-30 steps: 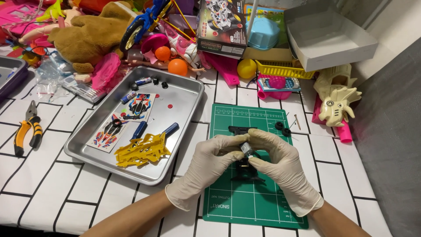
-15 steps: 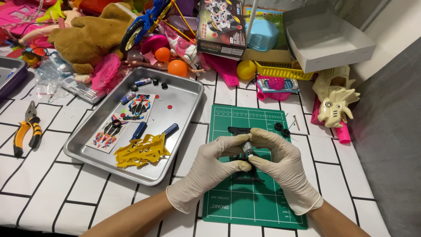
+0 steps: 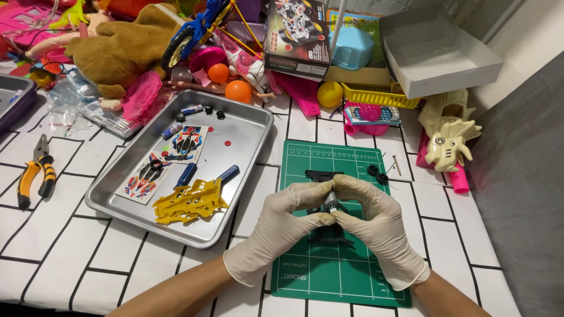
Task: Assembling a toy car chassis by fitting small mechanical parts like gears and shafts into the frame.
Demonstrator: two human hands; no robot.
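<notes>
Small black-and-silver part (image 3: 330, 205), pinched between both gloved hands' fingers (image 3: 317, 189).

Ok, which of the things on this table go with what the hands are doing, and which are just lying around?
In use:
left hand and right hand, both pinching a small dark part
green cutting mat
metal tray with yellow frame and sticker sheets
black wheels

Lying about:
pliers
plush bear
orange balls
dinosaur skull toy

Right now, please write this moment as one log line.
left hand: pinching small grey part | right hand: same part | over green cutting mat
</notes>
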